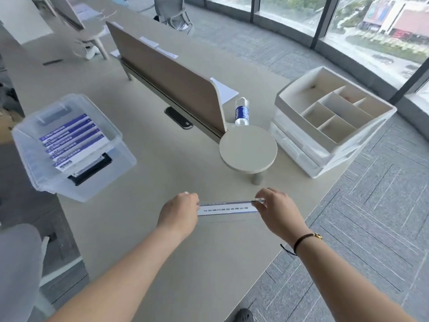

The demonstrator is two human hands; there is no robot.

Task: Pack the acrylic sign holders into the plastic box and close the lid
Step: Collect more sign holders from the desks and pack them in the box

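Head view. One acrylic sign holder (228,207) is held above the desk (162,228), pinched at its two short ends: the left hand (180,211) grasps one end, the right hand (277,211) the other, fingers of both closed on the acrylic. The holder's long axis runs straight across from hand to hand; its printed face tilts toward the wearer, and its upper edge shows as a thin clear strip.

The plastic box (69,147) stands up and to the left of the grip, well apart from it, at the desk's left edge. The left hand is the nearer of the two to it. The box is open at the top, and its lid is not identifiable in this view. Its black latch (91,170) faces the grip, so the box's long axis runs obliquely away from the hands, not parallel to the held holder; judged from this, the holder needs a turn as well as a carry before it lies in line with those already packed.

Count: one holder in hand; about five blue-striped holders (69,138) stacked in the box, the exact number uncertain through the translucent wall; one box. No other loose holder is visible on the desk, so this appears to be the last
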